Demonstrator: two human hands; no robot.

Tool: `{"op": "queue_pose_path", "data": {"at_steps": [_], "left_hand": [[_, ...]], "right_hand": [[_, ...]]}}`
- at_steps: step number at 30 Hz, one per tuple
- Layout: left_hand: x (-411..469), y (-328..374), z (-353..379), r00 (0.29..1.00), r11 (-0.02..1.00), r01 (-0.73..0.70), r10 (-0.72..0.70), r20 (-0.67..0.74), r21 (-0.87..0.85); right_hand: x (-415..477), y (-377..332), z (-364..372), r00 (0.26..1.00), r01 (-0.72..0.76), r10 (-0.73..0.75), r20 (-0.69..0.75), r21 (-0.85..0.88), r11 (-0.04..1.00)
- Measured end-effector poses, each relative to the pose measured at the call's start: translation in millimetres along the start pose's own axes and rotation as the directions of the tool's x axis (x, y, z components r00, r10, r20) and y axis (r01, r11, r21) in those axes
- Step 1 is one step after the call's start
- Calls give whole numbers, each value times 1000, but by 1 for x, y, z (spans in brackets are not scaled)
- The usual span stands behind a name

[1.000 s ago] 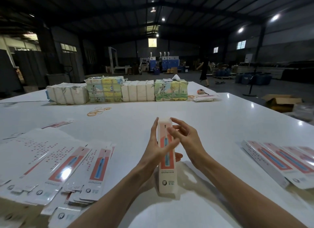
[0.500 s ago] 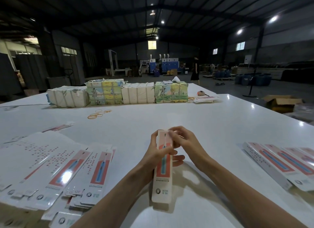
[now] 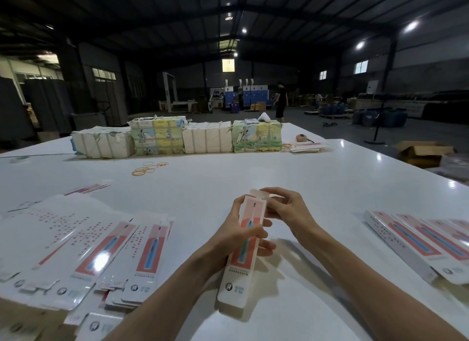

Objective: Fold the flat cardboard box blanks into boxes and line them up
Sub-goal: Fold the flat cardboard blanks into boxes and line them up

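Observation:
A long narrow white box (image 3: 241, 259) with a red panel and a blue toothbrush picture is held slanted above the white table (image 3: 253, 168). My left hand (image 3: 236, 236) grips its middle, thumb across the front. My right hand (image 3: 286, 208) pinches the small flap at its far end. Several flat blanks (image 3: 101, 252) lie fanned out at the left. Folded boxes (image 3: 416, 241) lie side by side in a row at the right.
Four wrapped bundles of paper stock (image 3: 177, 137) stand in a row at the far side, with loose rubber bands (image 3: 148, 168) in front of them. More blanks and a small object (image 3: 304, 145) lie far right. A person (image 3: 281, 102) stands on the floor beyond.
The box has come lower and nearer to me, tilting down. My right hand went from open fingers at the top end to pinching the end flap.

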State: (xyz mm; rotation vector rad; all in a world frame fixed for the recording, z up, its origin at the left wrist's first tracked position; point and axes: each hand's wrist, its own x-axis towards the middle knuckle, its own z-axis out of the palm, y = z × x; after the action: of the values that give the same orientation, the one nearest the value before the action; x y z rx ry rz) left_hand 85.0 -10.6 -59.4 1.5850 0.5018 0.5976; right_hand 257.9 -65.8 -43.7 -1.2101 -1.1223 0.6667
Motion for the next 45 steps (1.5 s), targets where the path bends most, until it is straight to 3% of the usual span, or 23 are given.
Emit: {"op": "queue_pose_path", "data": {"at_steps": [3,7,14,20,34,45], "left_hand": [[0,2,3,1000,1000,-14,14,-9,-4],[-1,4,4,1000,999,-20,20,-14,-31],[-3,7,3,999,996,-1,4,-43,87],[-5,7,0,1000,994,-31,31,0,105],[-3,0,-3,996,984,-83,75,57,158],[-7,3,-3,992,922,-121,106,61,367]], "right_hand": [[-1,0,4,989,113,-125,-74,-144,983],[-2,-2,4,985,140,-152,-82,-132,981],[-1,-12,4,995,-98,94,27,214,972],[1,-15,-1,975,-217,223,17,313,925],[4,-18,-9,982,-191,190,27,149,970],[1,-16,-5,980,-196,198,-28,47,979]]}}
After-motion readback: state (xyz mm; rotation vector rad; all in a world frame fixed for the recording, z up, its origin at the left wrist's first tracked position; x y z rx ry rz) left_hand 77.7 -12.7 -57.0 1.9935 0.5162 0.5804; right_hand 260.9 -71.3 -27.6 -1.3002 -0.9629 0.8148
